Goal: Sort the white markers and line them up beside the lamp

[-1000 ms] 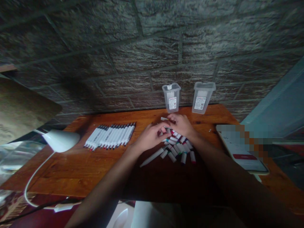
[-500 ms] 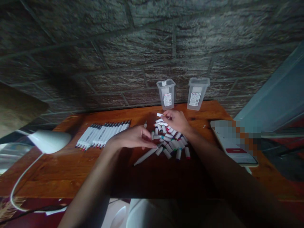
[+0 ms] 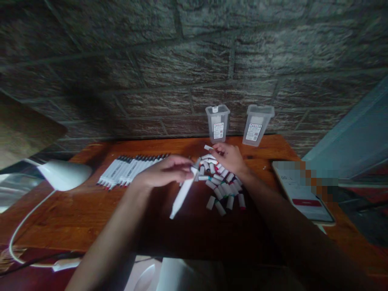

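Between the thumb and fingers of my left hand (image 3: 168,171) is a white marker (image 3: 182,197), its lower end slanting down toward me and showing no cap there. My right hand (image 3: 228,157) pinches a small white marker cap (image 3: 208,148) above the far side of a loose heap of caps (image 3: 226,188). These caps are white with coloured ends, red, green and blue among them, and lie scattered on the wooden table (image 3: 121,218). Left of my left hand, a row of white markers (image 3: 127,169) with dark far ends lies side by side.
Two clear plastic containers (image 3: 218,131) with labels stand at the back against the stone wall (image 3: 145,97). A phone (image 3: 303,194) lies at the right, partly pixelated. On the left are a white lamp (image 3: 65,174) and its cable (image 3: 22,214).
My left hand has picked up the marker that was lying at the heap's near left and now holds it raised. My right hand still holds the cap. The view has shifted slightly.
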The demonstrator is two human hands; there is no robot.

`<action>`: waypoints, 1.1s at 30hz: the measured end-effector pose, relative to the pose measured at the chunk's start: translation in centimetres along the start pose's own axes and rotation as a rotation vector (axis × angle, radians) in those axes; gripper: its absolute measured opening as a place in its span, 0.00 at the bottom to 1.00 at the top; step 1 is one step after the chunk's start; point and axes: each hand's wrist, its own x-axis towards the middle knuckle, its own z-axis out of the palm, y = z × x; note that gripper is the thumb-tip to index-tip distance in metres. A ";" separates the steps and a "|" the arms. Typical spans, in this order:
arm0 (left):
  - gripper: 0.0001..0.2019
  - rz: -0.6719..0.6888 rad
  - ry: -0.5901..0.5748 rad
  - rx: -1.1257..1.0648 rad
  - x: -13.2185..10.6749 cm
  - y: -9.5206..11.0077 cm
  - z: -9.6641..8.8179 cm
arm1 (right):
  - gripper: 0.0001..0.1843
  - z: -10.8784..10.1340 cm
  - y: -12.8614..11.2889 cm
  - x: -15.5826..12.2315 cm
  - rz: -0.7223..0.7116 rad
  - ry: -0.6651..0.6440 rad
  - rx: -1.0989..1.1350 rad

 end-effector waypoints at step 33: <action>0.22 -0.103 0.051 -0.440 3.5 -3.3 1.5 | 0.12 -1.0 -0.2 0.6 0.181 -0.059 0.907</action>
